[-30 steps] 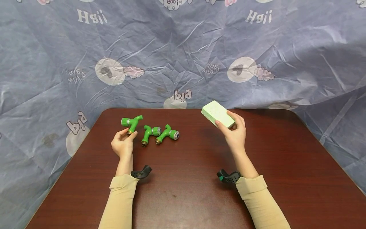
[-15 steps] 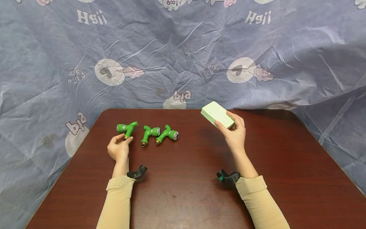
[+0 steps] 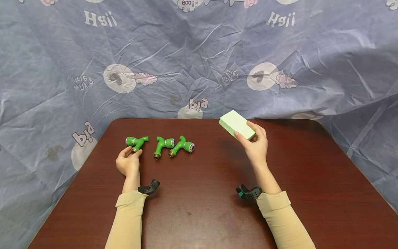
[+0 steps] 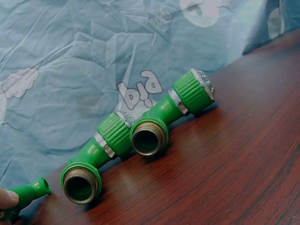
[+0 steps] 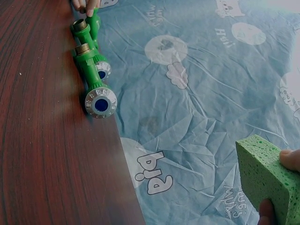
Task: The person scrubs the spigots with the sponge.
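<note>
In the head view my left hand (image 3: pixel 128 163) pinches a green tap (image 3: pixel 136 142) near its brass threaded end, low at the left of the table. Its knob points left and its spout right. Two more green taps lie just to the right: a middle tap (image 3: pixel 160 146) and a right-hand tap (image 3: pixel 182 146), close together. Their threaded ends face the left wrist camera. My right hand (image 3: pixel 257 145) grips a pale green sponge (image 3: pixel 237 125) between thumb and fingers, raised above the table's far right. The right wrist view shows pores in the sponge (image 5: pixel 265 176).
The dark reddish-brown table (image 3: pixel 199 193) ends at a far edge, with a wrinkled blue-grey printed cloth (image 3: pixel 199 62) hanging behind it. Black wrist mounts, a left mount (image 3: pixel 149 187) and a right mount (image 3: pixel 248 192), sit at both sleeves.
My left hand has moved down and slightly left with its tap, which is now lower and level with the other two. The right hand and sponge stay almost still.
</note>
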